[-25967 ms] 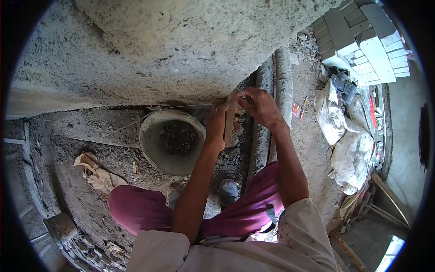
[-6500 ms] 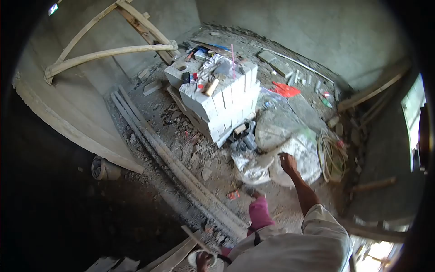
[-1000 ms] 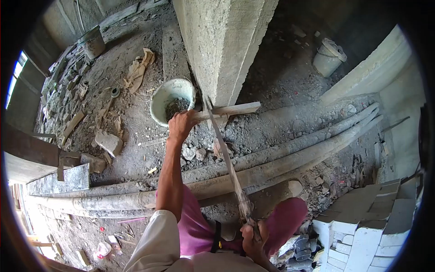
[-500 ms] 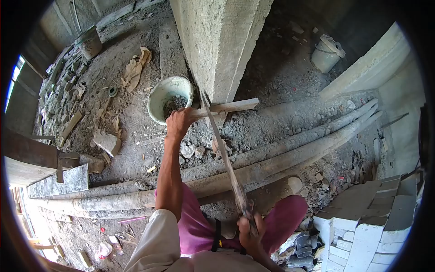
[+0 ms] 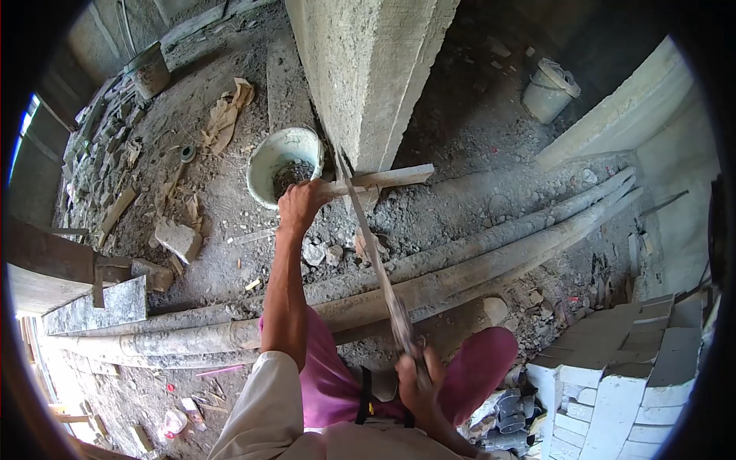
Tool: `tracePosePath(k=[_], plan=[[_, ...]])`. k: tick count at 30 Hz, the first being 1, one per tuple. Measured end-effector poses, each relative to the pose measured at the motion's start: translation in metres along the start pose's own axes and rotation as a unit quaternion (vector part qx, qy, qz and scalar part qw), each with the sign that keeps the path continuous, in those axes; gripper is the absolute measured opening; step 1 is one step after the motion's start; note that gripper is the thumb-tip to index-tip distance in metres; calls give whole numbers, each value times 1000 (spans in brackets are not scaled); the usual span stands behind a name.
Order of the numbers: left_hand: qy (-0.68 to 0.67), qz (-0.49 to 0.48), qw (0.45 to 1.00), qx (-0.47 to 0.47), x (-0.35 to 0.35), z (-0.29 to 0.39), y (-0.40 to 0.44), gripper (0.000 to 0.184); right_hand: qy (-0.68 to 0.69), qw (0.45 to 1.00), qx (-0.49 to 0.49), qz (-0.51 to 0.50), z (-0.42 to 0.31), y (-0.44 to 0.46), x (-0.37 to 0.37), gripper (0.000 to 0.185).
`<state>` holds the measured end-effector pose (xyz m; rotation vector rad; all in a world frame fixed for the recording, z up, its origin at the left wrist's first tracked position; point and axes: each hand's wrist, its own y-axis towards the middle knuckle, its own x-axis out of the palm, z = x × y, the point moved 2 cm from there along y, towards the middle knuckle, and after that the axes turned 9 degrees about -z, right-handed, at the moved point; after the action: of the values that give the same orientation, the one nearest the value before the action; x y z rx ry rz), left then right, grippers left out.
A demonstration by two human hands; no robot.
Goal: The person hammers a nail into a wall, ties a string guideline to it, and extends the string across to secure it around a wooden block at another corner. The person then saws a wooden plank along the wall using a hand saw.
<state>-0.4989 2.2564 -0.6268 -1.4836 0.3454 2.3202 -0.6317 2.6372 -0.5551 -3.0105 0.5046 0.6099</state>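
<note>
My left hand (image 5: 300, 205) is closed around the near end of a short wooden strip (image 5: 395, 177), pressing it close to the foot of the concrete column. In my right hand (image 5: 419, 377), fingers wrapped round its handle, is a long narrow hand saw (image 5: 373, 247), seen almost edge-on and blurred. Its blade slants up from my lap and crosses the strip just right of my left hand. Beside that hand stands a pale bucket (image 5: 261, 172) with grey rubble inside. Whether the blade has cut into the wood cannot be made out.
A concrete column (image 5: 368, 92) rises straight ahead. Long dusty pipes (image 5: 460, 276) run across the ground before my knees. Rubble and a concrete block (image 5: 179, 239) lie to the left, and white blocks (image 5: 613, 406) are stacked at the right. Another bucket (image 5: 549, 92) stands far right.
My right hand and the saw have shifted slightly; the blade still lies across the strip. My left hand keeps its hold. The whole view has moved a little.
</note>
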Motion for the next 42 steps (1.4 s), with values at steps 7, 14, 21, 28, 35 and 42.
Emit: tracePosePath(k=[7, 14, 21, 28, 35, 42], plan=[[1, 5, 1000, 3, 2, -5, 1, 33, -49, 999, -14, 16, 4, 3, 15, 30], [1, 12, 1000, 12, 3, -3, 0, 31, -65, 998, -7, -13, -8, 40, 10, 22], [5, 12, 1000, 11, 6, -7, 1, 32, 18, 999, 36, -2, 3, -26, 2, 28], [-19, 2, 1000, 7, 2, -2, -1, 35, -91, 996, -4, -23, -7, 47, 19, 20], [-5, -17, 1000, 0, 0, -4, 2, 35, -28, 999, 21, 2, 5, -36, -2, 23], [-7, -7, 1000, -2, 2, -2, 1, 35, -40, 999, 24, -15, -7, 61, 25, 22]])
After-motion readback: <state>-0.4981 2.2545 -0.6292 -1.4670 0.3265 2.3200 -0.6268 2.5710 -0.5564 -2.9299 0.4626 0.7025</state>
